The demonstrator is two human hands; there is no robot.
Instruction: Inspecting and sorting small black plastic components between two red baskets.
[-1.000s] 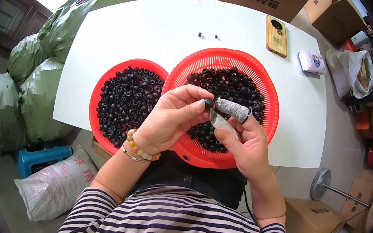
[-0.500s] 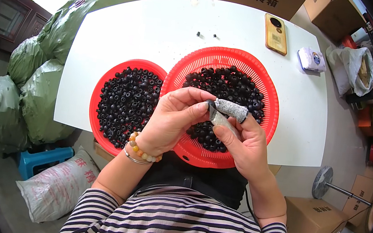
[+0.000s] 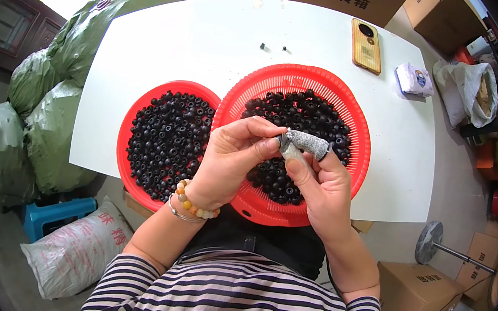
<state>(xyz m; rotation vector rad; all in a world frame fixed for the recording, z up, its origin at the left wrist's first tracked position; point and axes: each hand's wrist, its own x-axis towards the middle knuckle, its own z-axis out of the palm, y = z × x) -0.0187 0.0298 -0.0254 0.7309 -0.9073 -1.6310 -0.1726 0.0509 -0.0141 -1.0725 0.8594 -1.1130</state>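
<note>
The person wears a top with black and white stripes. The stripes run across the chest and around both sleeves. The sleeves are pushed up, so the forearms are bare. A dark piece of clothing shows below the hands at the waist. On the wrist of the left hand (image 3: 230,159) sits a bracelet (image 3: 193,203) of round beads in orange, yellow and pale colours, with a thin silver bangle next to it. The right hand (image 3: 320,186) has grey cloth covers (image 3: 308,143) on its fingertips.
</note>
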